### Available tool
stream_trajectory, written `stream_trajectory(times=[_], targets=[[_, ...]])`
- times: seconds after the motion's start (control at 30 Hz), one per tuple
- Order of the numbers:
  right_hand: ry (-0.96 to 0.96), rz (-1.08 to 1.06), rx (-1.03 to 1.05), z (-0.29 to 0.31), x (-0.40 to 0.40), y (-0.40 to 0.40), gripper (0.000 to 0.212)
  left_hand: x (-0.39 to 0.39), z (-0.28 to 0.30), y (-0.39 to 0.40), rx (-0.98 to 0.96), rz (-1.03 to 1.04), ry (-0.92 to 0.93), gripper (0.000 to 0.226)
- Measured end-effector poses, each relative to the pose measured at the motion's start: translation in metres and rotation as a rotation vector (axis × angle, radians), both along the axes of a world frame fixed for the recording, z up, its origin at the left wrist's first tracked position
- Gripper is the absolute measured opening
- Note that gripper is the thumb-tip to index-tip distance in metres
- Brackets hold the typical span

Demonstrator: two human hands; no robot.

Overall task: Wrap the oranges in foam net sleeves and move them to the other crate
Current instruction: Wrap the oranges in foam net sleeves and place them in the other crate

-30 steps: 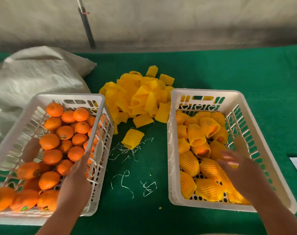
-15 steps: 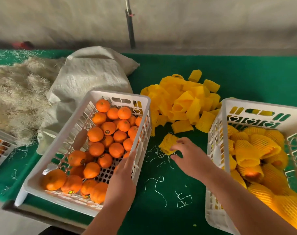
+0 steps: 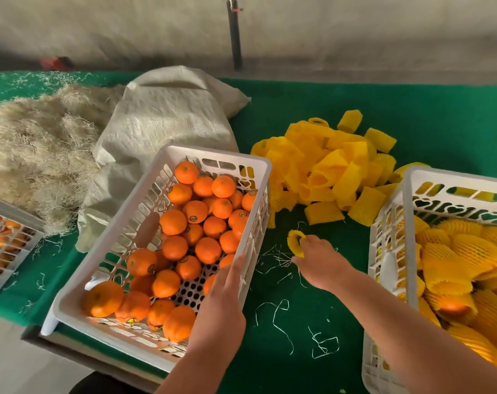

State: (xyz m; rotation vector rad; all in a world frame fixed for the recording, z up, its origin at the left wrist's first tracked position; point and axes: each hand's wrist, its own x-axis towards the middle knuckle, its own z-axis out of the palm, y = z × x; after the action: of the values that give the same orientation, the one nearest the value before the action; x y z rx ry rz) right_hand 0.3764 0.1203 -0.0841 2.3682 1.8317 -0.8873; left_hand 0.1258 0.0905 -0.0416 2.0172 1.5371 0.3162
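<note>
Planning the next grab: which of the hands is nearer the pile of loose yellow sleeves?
Right. The right hand is just below the pile of sleeves, pinching one sleeve. The left hand rests on the orange crate's rim, farther away.

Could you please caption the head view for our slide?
Right hand pinches a foam net sleeve; left hand reaches into the crate of oranges.

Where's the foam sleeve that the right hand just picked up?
In the head view, the foam sleeve is pinched in the right hand just above the green table, between the two white crates and just in front of the sleeve pile.
</note>
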Motion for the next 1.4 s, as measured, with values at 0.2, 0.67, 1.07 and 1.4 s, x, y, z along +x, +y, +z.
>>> stream_trajectory(times=[0.2, 0.67, 1.07, 1.4], targets=[[0.210, -0.158, 0.575, 0.037, 0.000, -0.058, 0.033, 0.005, 0.006, -0.007, 0.168, -0.099, 0.117, 0.080], [0.256, 0.145, 0.424, 0.012, -0.013, -0.062, 0.037, 0.058, 0.021, -0.019, 0.039, -0.311, 0.418, 0.049], [0.367, 0.010, 0.405, 0.010, -0.015, -0.058, 0.014, 0.075, 0.015, -0.026, -0.163, 0.151, 0.041, 0.016], [0.441, 0.164, 0.318, -0.004, -0.017, -0.060, 0.062, 0.064, 0.015, -0.026, -0.109, 0.215, -0.017, 0.031]])
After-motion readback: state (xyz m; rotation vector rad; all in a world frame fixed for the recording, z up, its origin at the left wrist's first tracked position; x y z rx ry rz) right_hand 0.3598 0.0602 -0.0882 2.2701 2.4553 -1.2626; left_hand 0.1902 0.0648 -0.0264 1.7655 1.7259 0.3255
